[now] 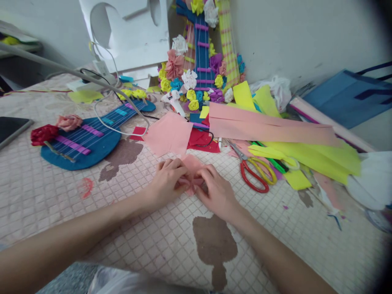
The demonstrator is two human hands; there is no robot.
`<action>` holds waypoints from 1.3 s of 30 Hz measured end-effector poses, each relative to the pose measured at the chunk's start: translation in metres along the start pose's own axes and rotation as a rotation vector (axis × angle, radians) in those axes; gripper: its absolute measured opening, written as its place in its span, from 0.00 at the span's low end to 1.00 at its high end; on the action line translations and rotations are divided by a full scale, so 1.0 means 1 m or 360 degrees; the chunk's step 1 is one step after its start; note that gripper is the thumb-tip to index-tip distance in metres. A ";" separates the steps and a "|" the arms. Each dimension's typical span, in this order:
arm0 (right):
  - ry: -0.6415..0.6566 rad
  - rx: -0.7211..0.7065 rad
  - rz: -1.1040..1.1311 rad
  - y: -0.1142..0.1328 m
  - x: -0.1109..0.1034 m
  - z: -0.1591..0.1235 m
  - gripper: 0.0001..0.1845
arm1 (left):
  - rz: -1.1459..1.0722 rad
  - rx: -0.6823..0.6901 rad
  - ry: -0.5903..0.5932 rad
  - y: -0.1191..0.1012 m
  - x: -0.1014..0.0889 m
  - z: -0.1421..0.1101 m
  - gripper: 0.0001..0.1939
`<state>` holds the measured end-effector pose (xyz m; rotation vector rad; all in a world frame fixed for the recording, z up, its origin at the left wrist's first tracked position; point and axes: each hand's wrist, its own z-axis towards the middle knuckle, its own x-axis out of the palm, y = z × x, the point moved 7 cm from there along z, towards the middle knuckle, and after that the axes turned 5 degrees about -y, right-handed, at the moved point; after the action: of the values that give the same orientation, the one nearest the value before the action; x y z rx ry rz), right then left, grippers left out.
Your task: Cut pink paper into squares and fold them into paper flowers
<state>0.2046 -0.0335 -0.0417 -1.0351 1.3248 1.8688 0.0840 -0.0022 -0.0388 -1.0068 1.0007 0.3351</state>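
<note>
my left hand [168, 179] and right hand [217, 191], pinched on a creased pink paper sheet [192, 165], its sides partly hidden

The small pink paper [191, 162], creased and puckered, is pinched in the fingers [179, 173].

There are two hands [167, 179], one held pink sheet [192, 163], one glue gun [174, 101] and one pair of scissors [243, 157].
</note>
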 end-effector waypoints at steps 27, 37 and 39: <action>0.0089 -0.0056 0.0011 0.003 -0.001 -0.003 0.16 | 0.0153 0.0045 -0.0018 0.000 0.003 -0.001 0.08; 0.0027 -0.0049 0.0069 0.005 -0.005 -0.003 0.13 | 0.0119 0.0049 -0.0024 0.000 0.002 -0.001 0.09; 0.0002 -0.0019 0.0006 0.004 -0.002 -0.003 0.15 | 0.0103 0.0045 -0.0023 0.001 0.002 -0.001 0.09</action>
<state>0.2030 -0.0375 -0.0384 -1.0407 1.3183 1.8812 0.0839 -0.0028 -0.0407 -0.9466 1.0241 0.3800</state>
